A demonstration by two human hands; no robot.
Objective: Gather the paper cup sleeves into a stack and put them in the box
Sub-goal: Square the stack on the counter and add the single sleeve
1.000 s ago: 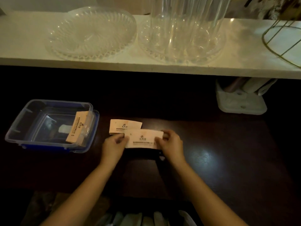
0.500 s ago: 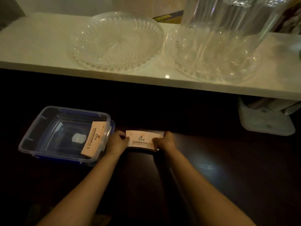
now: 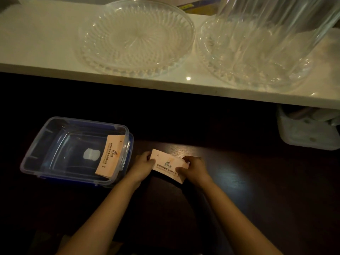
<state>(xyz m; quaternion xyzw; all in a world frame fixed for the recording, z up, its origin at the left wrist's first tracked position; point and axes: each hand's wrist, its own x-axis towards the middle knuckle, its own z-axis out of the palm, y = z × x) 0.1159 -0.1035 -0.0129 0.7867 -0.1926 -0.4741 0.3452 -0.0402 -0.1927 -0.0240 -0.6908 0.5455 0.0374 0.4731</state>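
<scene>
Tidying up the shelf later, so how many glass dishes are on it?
2. One glass dish sits mid-shelf, empty. The other glass dish is to its right, under a tall clear container. The frame may cut off more.

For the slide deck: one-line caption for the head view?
Both hands grip a sleeve stack beside the box.

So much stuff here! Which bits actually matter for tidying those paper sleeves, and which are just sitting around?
Part of the job:
sleeves in hand
left hand
right hand
clear box
sleeve in the box

Just lying about:
glass dish
second glass dish
white shelf
white container
</scene>
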